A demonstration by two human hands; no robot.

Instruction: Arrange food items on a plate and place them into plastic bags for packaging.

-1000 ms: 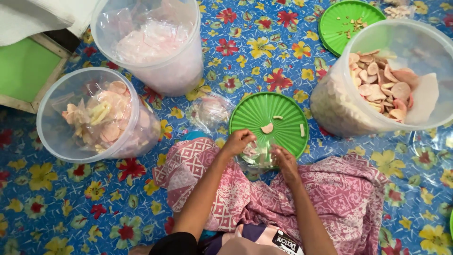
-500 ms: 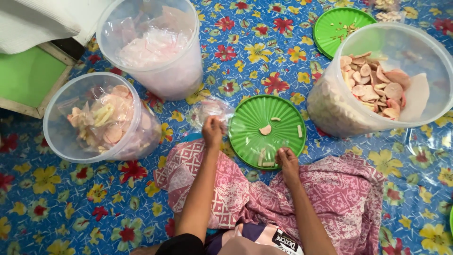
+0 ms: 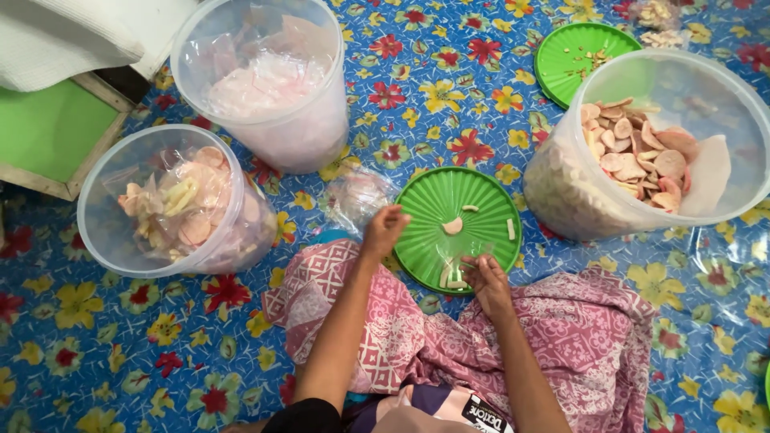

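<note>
A green ribbed lid (image 3: 481, 200) lies on the mat in front of my lap, with a few cracker pieces on it. My right hand (image 3: 485, 279) is at the lid's near edge, pinching a small clear plastic bag (image 3: 451, 269) that holds pale stick-shaped crackers. My left hand (image 3: 385, 230) hovers over the lid's left edge with its fingers curled; whether it holds anything is unclear. A crumpled heap of clear bags (image 3: 357, 196) lies just left of the lid.
Three big clear tubs stand around. One at the right (image 3: 561, 184) holds round crackers, one at the left (image 3: 104, 240) holds bagged crackers, and one at the back (image 3: 321, 120) holds pale pink crackers. A second green lid (image 3: 561, 48) lies far right. A green board (image 3: 48, 132) sits far left.
My left hand reached out to the heap of clear bags left of the lid, then came back to the lid's left edge. My right hand stayed at the near edge.
</note>
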